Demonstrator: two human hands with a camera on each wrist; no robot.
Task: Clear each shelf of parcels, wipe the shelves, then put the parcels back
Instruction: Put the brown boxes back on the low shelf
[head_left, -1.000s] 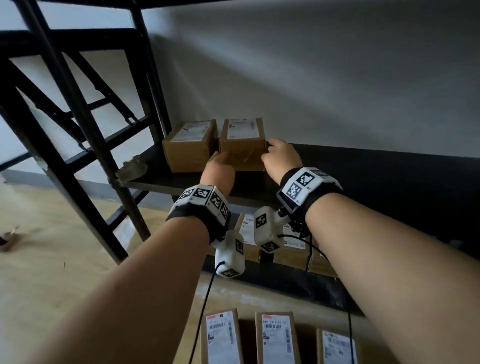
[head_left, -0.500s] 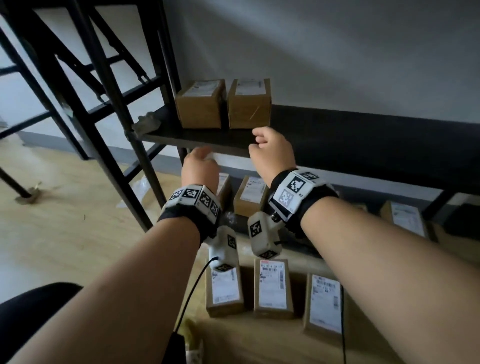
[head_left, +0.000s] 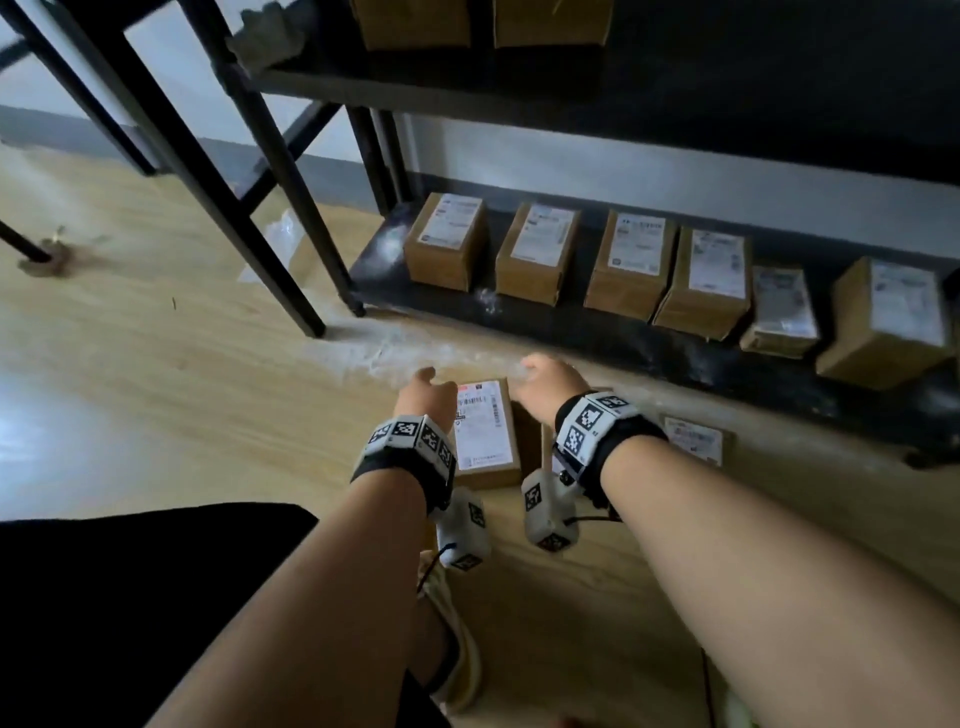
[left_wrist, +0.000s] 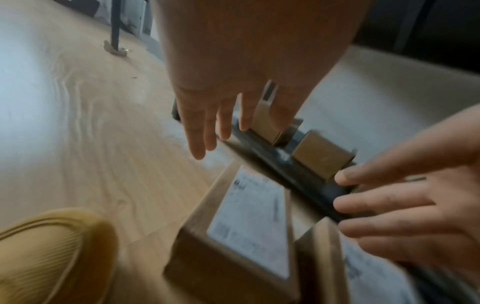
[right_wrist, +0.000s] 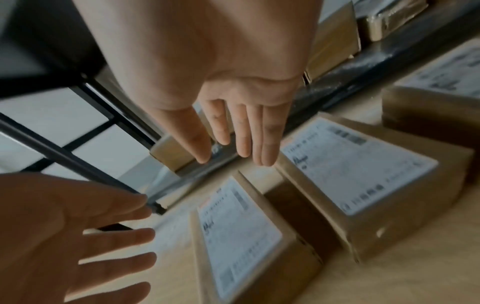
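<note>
Three brown labelled parcels lie in a row on the wooden floor in front of the black rack. My left hand (head_left: 423, 391) hovers at the left edge of the leftmost parcel (head_left: 485, 436), fingers straight and spread (left_wrist: 205, 133). My right hand (head_left: 548, 384) hangs over the gap between that parcel and the middle parcel (right_wrist: 358, 164), fingers straight (right_wrist: 244, 139). Neither hand holds anything. The third parcel (head_left: 693, 440) shows beyond my right wrist. Two more parcels (head_left: 410, 21) stand on the middle shelf (head_left: 415, 91).
Several parcels (head_left: 631, 262) line the dusty bottom shelf (head_left: 571, 327). A crumpled cloth (head_left: 270, 34) lies at the middle shelf's left end. Slanted black rack legs (head_left: 249, 197) stand to the left. My yellow shoe (left_wrist: 52, 257) is near the leftmost parcel.
Both hands have left the two parcels on the middle shelf and dropped to the floor parcels. My view has tilted down toward the floor and bottom shelf.
</note>
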